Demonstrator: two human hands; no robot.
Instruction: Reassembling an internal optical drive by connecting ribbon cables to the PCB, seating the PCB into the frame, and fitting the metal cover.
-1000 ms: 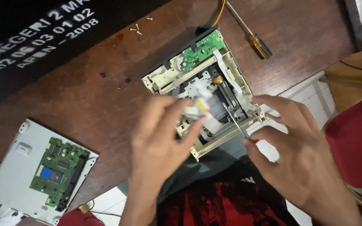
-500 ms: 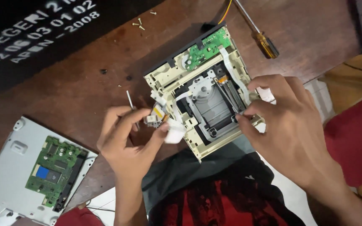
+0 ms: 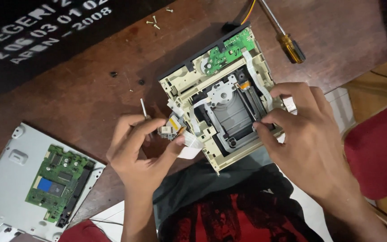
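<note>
An opened beige disc drive (image 3: 222, 96) lies on our brown table (image 3: 81, 89). Our right hand (image 3: 305, 134) grips its near right edge; our left hand (image 3: 142, 148) pinches a small removed part (image 3: 167, 131) just beside it. A screwdriver (image 3: 285, 38) lies beyond
</note>
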